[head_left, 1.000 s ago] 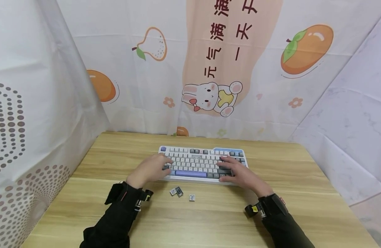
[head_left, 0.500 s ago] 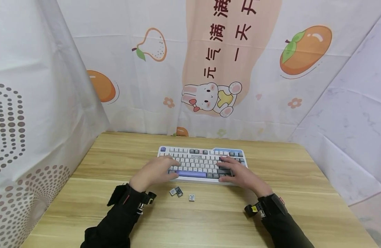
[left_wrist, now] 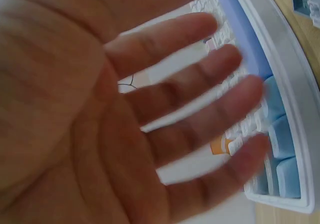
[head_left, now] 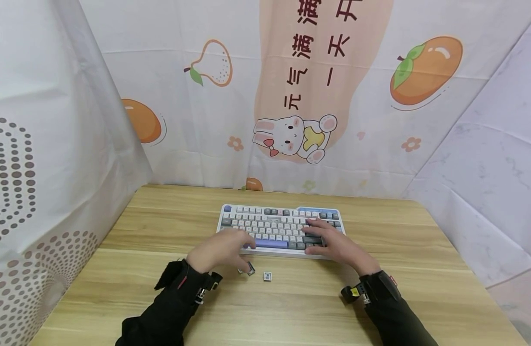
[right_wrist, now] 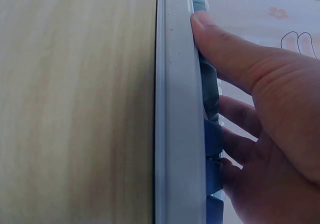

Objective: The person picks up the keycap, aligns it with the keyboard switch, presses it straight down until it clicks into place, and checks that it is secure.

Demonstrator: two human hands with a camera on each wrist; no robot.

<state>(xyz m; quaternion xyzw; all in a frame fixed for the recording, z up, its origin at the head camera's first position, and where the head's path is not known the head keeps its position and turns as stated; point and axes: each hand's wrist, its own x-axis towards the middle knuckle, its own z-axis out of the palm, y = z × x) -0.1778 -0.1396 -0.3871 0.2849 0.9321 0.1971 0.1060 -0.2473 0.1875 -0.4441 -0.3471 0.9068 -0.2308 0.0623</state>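
Observation:
A white keyboard [head_left: 274,230] with grey keys and a purple space bar lies toward the back of the wooden table. My left hand [head_left: 222,247] reaches over its front left corner, thumb close above two small square pieces [head_left: 251,269] that it partly covers. In the left wrist view the fingers [left_wrist: 200,124] are spread and nearly straight, holding nothing, over pale blue keys [left_wrist: 282,136]. My right hand [head_left: 336,242] rests on the keyboard's right end. Seen from the right wrist, its thumb [right_wrist: 225,54] lies along the front row, the other fingers on keys behind.
A single small square piece [head_left: 267,276] with a pale top sits in front of the keyboard. Behind the wooden table [head_left: 291,312] hangs a printed white curtain [head_left: 179,158], and other cloths close off both sides.
My left hand has slid from the keyboard's left end toward its front edge and rightward, uncovering keys and coming over the two small pieces. The right hand stays where it was.

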